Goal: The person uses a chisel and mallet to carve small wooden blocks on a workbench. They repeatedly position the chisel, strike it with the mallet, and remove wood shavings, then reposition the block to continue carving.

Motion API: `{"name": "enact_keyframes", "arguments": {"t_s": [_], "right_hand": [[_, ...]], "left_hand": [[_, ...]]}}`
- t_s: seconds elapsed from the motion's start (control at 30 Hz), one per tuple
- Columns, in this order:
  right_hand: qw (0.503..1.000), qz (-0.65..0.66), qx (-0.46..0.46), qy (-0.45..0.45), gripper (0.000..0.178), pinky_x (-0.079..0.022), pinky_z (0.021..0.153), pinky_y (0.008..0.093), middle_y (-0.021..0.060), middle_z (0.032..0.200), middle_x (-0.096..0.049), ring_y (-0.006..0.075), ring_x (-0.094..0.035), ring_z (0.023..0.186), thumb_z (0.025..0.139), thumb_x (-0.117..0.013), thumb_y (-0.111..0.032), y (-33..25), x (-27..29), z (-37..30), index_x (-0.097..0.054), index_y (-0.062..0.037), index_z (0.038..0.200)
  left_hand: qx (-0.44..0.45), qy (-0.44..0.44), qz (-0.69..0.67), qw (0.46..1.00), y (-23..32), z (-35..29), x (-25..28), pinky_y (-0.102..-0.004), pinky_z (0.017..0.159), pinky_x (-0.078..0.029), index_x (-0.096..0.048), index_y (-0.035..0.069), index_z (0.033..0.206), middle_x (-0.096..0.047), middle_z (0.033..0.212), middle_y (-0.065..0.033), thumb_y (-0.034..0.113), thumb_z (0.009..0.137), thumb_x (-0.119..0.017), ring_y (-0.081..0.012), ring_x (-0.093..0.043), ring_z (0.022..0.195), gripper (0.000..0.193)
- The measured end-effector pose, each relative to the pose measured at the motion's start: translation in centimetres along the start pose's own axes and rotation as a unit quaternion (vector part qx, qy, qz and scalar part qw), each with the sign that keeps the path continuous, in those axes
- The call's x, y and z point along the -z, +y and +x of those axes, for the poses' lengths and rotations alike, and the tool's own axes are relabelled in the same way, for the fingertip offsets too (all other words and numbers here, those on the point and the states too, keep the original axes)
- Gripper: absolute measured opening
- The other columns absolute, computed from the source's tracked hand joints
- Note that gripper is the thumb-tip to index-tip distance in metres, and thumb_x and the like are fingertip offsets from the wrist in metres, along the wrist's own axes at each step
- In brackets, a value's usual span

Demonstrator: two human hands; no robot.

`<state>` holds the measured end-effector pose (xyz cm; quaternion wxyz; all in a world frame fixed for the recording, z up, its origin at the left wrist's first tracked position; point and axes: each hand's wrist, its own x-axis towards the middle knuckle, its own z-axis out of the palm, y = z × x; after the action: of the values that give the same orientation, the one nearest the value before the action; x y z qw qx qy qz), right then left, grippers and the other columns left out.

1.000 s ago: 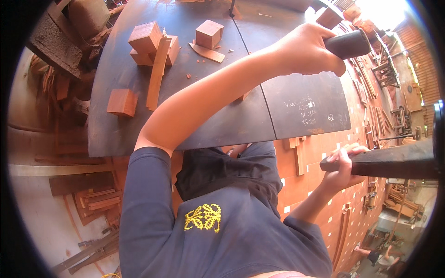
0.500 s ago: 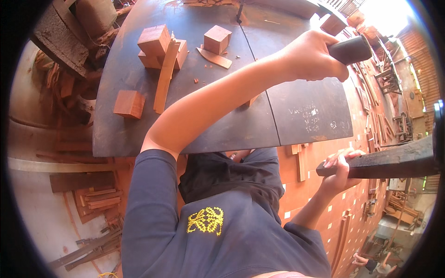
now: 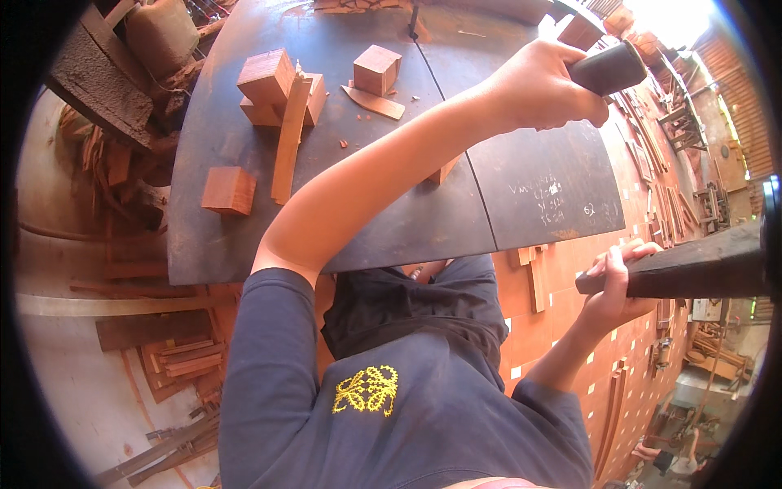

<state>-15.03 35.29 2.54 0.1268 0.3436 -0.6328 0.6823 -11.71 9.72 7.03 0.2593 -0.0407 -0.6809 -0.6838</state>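
The left hand (image 3: 542, 85) was clenched on a black handle (image 3: 609, 68) above the dark worktop (image 3: 391, 220). The right hand (image 3: 617, 281) had its grip around a dark wooden beam (image 3: 692, 265) beside the worktop. To work well, both grips should be firm and steady.

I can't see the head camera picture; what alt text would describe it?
Looking down, a person's left hand grips a dark round handle above a dark metal table with wooden blocks; the right hand holds a dark beam.
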Motion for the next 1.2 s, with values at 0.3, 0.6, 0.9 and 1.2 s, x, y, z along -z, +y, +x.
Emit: {"name": "enact_keyframes", "arguments": {"t_s": [0.3,0.6,0.9,1.2], "right_hand": [[0.967,-0.044,-0.218,-0.127,0.028,-0.044,0.047,0.0247,0.0033,0.067,-0.052,0.0111,-0.051,0.046,0.075,-0.064,-0.001,-0.8,0.1,1.6,-0.058,0.0023,0.102],[0.985,0.126,-0.098,-0.061,0.033,-0.044,0.045,0.0274,0.0076,0.067,-0.047,0.0133,-0.046,0.046,0.073,-0.056,0.004,0.0,-0.8,1.3,-0.044,-0.0002,0.103],[0.988,-0.116,-0.101,-0.036,0.030,-0.042,0.049,0.0248,0.0045,0.071,-0.055,0.0102,-0.050,0.051,0.072,-0.066,0.003,-0.8,1.7,0.7,-0.058,0.0036,0.101],[0.984,-0.127,-0.121,-0.036,0.021,-0.043,0.054,0.0250,0.0009,0.070,-0.054,0.0079,-0.051,0.057,0.072,-0.071,0.002,0.3,1.1,0.8,-0.055,0.0003,0.085]], "left_hand": [[0.002,0.033,0.000,0.999,0.5,-0.3,0.5,-0.0249,0.043,-0.037,-0.071,0.002,0.089,-0.060,0.067,-0.0026,0.012,0.074,-0.076,-0.0074,-0.051,0.049,0.019],[-0.015,0.000,0.009,1.000,-0.1,0.0,0.1,-0.0244,0.043,-0.037,-0.070,0.002,0.083,-0.058,0.062,-0.0021,0.014,0.074,-0.076,-0.0082,-0.051,0.049,0.017],[-0.015,0.000,-0.006,1.000,0.2,0.1,0.7,-0.0245,0.044,-0.036,-0.068,0.002,0.080,-0.057,0.061,-0.0017,0.017,0.071,-0.078,-0.0085,-0.051,0.048,0.020],[0.008,-0.009,0.032,0.999,0.2,-0.3,-0.2,-0.0248,0.045,-0.037,-0.072,0.003,0.085,-0.057,0.062,-0.0008,0.018,0.071,-0.077,-0.0072,-0.051,0.051,0.021]]}}
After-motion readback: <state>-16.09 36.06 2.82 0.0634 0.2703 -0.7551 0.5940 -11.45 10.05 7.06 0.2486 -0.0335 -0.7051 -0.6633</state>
